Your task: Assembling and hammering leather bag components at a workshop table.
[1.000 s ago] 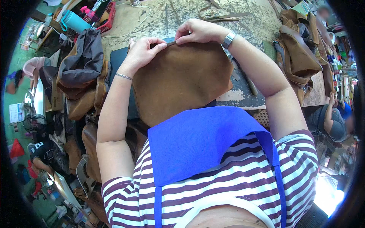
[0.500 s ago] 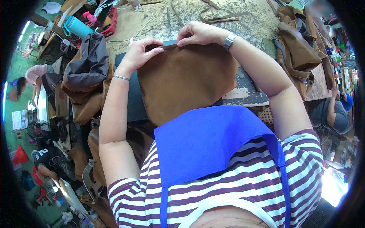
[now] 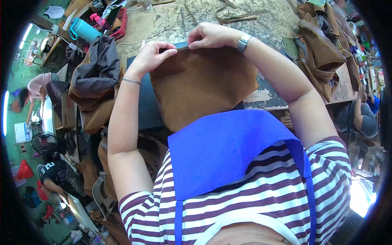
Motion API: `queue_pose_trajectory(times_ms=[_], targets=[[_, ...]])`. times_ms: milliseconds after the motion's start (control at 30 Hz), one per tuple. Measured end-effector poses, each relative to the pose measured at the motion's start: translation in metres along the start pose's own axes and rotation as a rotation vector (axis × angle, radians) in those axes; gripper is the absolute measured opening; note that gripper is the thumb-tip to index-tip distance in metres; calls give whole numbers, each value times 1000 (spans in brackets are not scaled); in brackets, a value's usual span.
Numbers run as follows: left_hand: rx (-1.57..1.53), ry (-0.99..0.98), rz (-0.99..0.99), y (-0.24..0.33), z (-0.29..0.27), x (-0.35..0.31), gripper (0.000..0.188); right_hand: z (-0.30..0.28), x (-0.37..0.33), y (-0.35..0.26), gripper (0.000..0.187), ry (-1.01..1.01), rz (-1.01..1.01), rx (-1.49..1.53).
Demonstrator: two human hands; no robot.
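Both hands pinch the top edge of a brown leather panel at the table.

From the left, I see a teal bottle [image 3: 85, 30] at the table's [image 3: 171, 24] far corner and a heap of dark and brown leather pieces [image 3: 96, 77] below it. My left hand [image 3: 150, 57] has its fingers [image 3: 163, 48] clamped on the upper edge of the brown leather panel [image 3: 200, 87], which lies on the table's near side and hangs toward the blue apron [image 3: 228, 151]. Just beside, my right hand [image 3: 210, 36], wearing a wristwatch [image 3: 243, 42], also clamps that edge. More brown leather bags [image 3: 320, 53] lie at far right.
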State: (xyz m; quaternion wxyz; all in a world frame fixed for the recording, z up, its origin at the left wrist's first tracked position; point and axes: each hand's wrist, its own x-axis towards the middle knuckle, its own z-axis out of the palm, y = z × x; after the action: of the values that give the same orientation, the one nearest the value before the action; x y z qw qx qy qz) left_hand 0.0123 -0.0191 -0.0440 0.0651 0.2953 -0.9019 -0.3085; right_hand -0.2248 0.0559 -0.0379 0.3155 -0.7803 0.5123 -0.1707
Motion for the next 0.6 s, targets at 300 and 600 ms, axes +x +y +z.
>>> queue_pose_trajectory(times_ms=[300,600], targets=[[-12,186,104,-47,5,-10,34,-2,12,-12,23,84,-51,-80],[-384,484,-52,-12,16,-53,27,-46,57,-21,22,-131,-107,-111]])
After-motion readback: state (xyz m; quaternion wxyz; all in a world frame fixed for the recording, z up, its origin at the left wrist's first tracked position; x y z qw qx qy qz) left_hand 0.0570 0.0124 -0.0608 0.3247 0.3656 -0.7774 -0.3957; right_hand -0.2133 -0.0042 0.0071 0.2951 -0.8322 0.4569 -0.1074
